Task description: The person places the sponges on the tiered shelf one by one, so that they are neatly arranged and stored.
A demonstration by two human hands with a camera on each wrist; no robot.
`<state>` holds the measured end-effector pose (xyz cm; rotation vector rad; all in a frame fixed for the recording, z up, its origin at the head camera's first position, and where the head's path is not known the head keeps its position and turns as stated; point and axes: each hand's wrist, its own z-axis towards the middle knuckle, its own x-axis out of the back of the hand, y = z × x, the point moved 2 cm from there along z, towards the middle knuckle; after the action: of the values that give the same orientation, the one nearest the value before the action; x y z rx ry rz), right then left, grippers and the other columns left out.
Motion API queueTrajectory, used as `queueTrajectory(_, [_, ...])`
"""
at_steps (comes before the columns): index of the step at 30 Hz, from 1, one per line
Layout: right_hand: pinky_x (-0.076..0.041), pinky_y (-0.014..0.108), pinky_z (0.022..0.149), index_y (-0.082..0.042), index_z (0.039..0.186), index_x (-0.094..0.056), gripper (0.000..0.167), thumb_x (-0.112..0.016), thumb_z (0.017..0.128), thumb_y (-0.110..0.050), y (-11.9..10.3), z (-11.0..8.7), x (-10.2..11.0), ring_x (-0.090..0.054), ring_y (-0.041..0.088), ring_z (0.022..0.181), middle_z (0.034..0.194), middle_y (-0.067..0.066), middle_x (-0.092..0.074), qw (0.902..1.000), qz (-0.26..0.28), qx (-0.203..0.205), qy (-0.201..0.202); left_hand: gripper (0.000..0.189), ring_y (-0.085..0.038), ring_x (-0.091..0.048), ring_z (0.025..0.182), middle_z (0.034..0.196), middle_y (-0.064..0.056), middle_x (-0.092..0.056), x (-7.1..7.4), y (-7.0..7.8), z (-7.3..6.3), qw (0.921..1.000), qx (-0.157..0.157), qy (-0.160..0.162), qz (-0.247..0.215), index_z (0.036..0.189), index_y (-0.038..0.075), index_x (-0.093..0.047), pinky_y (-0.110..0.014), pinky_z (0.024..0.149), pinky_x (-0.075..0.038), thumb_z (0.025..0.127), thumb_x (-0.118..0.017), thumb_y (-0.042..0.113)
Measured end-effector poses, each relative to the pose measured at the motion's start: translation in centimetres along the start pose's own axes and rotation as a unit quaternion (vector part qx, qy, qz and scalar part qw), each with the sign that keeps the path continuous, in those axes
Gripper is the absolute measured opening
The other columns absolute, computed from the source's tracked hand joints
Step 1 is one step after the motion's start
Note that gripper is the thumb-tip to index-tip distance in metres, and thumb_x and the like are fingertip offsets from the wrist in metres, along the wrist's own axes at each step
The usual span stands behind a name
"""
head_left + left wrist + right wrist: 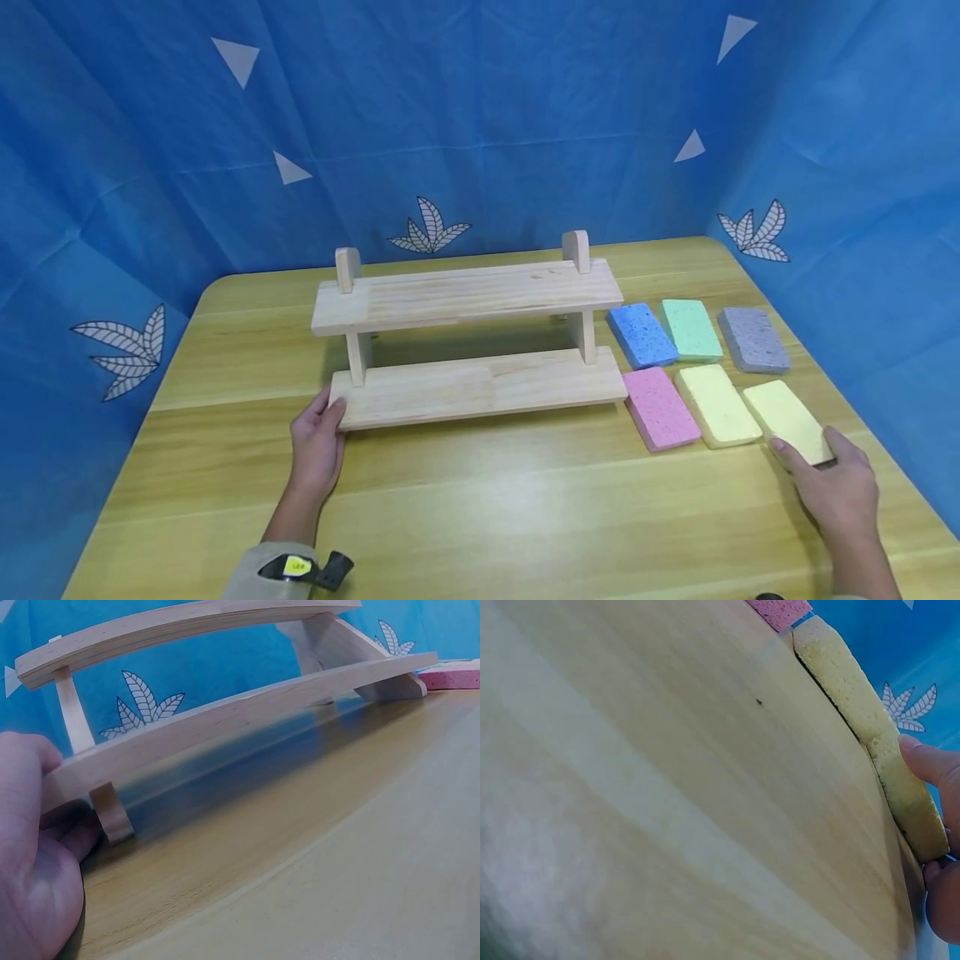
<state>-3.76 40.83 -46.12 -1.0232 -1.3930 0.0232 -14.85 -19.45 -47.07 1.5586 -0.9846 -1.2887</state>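
A two-tier wooden shelf rack (480,392) stands at the middle of the table, its lower board at the front and its upper board behind. My left hand (318,437) grips the left end of the lower board; in the left wrist view the thumb lies over the board and fingers (81,834) reach beneath it. At the right, my right hand (840,487) holds the near end of a pale yellow sponge (787,414), thumb at its left edge and fingers at its right. Close beside that sponge lies another yellow sponge (716,406).
A pink sponge (660,408) lies by the rack's right end. Behind it are a blue sponge (642,335), a green sponge (691,330) and a grey sponge (753,340). Blue cloth (525,100) with printed leaves hangs round the back and sides of the wooden table (480,517).
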Motion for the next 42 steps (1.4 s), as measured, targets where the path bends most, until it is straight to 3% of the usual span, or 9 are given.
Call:
queueTrajectory(7, [-0.020, 0.066, 0.109, 0.004, 0.147, -0.011, 0.089, -0.055, 0.090, -0.046, 0.0, 0.2, 0.2, -0.016, 0.057, 0.132, 0.144, 0.041, -0.015, 1.0000, -0.001, 0.000, 0.000, 0.052, -0.027, -0.017, 0.142, 0.153, -0.022, -0.017, 0.1, 0.0, 0.1, 1.0000, -0.006, 0.001, 0.005, 0.143, -0.011, -0.020, -0.027, 0.114, -0.027, 0.097, -0.041, 0.000])
queueTrajectory(19, [-0.015, 0.058, 0.115, -0.002, 0.149, -0.010, 0.088, -0.055, 0.089, -0.049, 0.0, 0.2, 0.6, -0.009, 0.049, 0.139, 0.152, 0.031, -0.009, 0.9987, 0.016, -0.048, 0.006, 0.051, -0.024, -0.017, 0.143, 0.153, -0.021, -0.018, 0.1, -0.1, 0.1, 1.0000, -0.004, -0.001, 0.007, 0.144, -0.010, -0.020, -0.027, 0.115, -0.025, 0.098, -0.040, 0.000])
queueTrajectory(36, [-0.015, 0.057, 0.115, -0.002, 0.149, -0.013, 0.087, -0.058, 0.089, -0.045, -0.8, -0.1, 1.5, -0.011, 0.046, 0.140, 0.152, 0.030, -0.011, 0.9979, 0.051, -0.027, 0.029, 0.051, -0.026, -0.016, 0.143, 0.153, -0.022, -0.017, 0.4, -0.3, 0.2, 0.9999, -0.012, 0.000, 0.000, 0.143, -0.011, -0.020, -0.028, 0.115, -0.024, 0.097, -0.040, -0.001])
queueTrajectory(42, [-0.024, 0.060, 0.111, -0.006, 0.150, -0.014, 0.086, -0.058, 0.089, -0.046, -1.7, -0.1, 1.7, -0.023, 0.049, 0.134, 0.151, 0.030, -0.017, 0.9979, 0.053, -0.020, 0.031, 0.052, -0.026, -0.014, 0.143, 0.154, -0.023, -0.016, 0.4, -0.3, 0.2, 0.9999, -0.013, -0.005, -0.003, 0.144, -0.011, -0.019, -0.027, 0.115, -0.024, 0.097, -0.040, 0.000])
